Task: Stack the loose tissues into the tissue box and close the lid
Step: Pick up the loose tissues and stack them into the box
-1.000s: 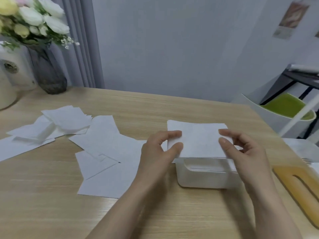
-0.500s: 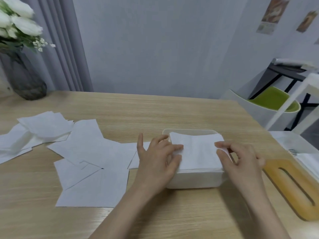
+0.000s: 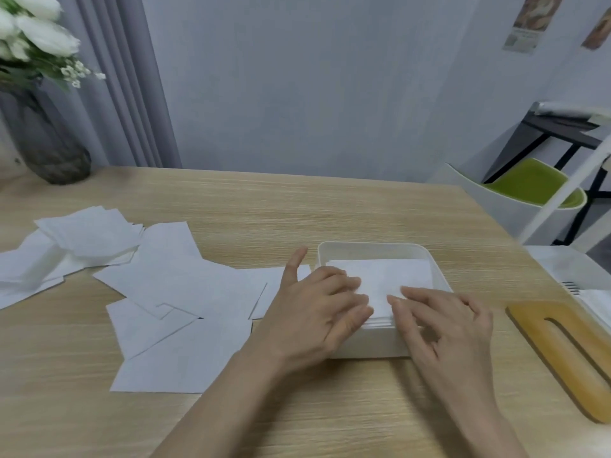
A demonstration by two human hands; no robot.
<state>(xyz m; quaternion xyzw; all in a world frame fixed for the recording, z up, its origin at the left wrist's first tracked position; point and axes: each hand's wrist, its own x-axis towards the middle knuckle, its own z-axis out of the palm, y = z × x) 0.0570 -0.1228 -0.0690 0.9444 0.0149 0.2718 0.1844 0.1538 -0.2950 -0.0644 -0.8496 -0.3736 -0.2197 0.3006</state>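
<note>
A white open tissue box (image 3: 370,251) sits on the wooden table, with a stack of white tissues (image 3: 386,276) lying inside it. My left hand (image 3: 317,312) presses flat on the stack's near-left part, fingers straight and thumb spread away. My right hand (image 3: 443,319) lies on the stack's near-right part with fingers extended. Several loose tissues (image 3: 175,292) are spread on the table left of the box. The wooden lid (image 3: 562,352) with a long slot lies flat to the right of the box.
A dark glass vase (image 3: 46,147) of white flowers stands at the table's far-left corner. A white tray (image 3: 568,269) sits at the right edge behind the lid. A white chair with a green seat (image 3: 525,183) stands beyond the table's right side.
The tissues I held above the box have gone down into it. Both hands changed from pinching the stack's edges to pressing flat on top, moving toward each other.
</note>
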